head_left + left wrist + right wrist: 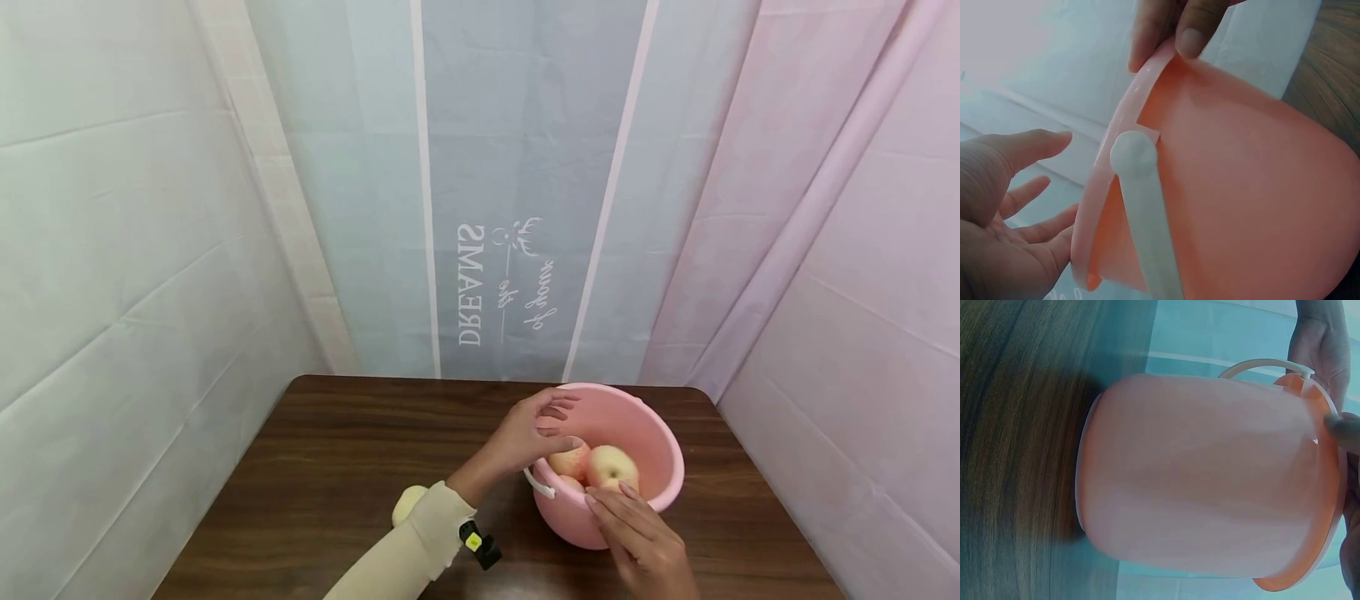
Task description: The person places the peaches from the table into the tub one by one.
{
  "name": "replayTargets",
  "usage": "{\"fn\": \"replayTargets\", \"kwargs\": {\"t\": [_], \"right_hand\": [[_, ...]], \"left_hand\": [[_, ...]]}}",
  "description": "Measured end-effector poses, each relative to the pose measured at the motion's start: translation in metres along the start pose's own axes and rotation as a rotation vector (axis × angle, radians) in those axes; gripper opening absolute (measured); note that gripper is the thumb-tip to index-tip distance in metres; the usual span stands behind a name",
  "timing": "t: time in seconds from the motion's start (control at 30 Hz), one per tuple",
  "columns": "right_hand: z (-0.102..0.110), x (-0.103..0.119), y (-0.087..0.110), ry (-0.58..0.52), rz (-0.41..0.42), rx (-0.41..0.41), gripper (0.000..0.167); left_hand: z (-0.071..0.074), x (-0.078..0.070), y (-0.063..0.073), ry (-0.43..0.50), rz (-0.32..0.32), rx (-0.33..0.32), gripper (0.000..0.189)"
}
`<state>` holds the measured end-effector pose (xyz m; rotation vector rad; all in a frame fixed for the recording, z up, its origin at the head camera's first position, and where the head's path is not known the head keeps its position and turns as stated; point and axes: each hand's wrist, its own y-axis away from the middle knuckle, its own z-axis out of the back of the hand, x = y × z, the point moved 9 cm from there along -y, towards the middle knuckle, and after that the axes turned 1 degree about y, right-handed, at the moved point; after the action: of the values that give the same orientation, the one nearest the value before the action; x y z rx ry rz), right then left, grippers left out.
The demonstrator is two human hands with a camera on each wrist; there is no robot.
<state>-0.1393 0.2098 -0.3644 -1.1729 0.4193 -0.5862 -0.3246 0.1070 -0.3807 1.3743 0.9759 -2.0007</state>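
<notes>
L hand [528, 429] spread wide, holding nothing, at L rim of pink round plastic bucket [566, 521] on dark wood-grain surface [337, 467]; R hand [641, 542] pinches near rim. Risk: excess R-hand pressure tips bucket, spilling yellow-pink round fruit [613, 467].

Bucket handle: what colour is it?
White; the handle shows best in the left wrist view.

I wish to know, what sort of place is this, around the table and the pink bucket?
It looks like a small, screened-off indoor corner, perhaps a booth: pale fabric sheets enclose three sides, the back one bearing printed lettering, and a dark wood-grain table stands between them.
</notes>
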Motion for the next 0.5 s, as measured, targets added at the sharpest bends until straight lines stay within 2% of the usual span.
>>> {"fn": "replayTargets", "kwargs": {"t": [0.17, 0.3, 0.5], "right_hand": [[-0.003, -0.002, 0.002, 0.013, -0.049, 0.027, 0.032], [-0.001, -0.001, 0.001, 0.011, -0.025, -0.005, 0.03], [0.002, 0.002, -0.005, -0.014, 0.006, -0.053, 0.027]], "left_hand": [[0.017, 0.001, 0.008, 0.01, -0.004, -0.053, 0.058], [0.035, -0.001, 0.017, 0.015, -0.024, -0.075, 0.058], [0.066, -0.001, 0.034, -0.016, 0.001, -0.127, 0.058]]}}
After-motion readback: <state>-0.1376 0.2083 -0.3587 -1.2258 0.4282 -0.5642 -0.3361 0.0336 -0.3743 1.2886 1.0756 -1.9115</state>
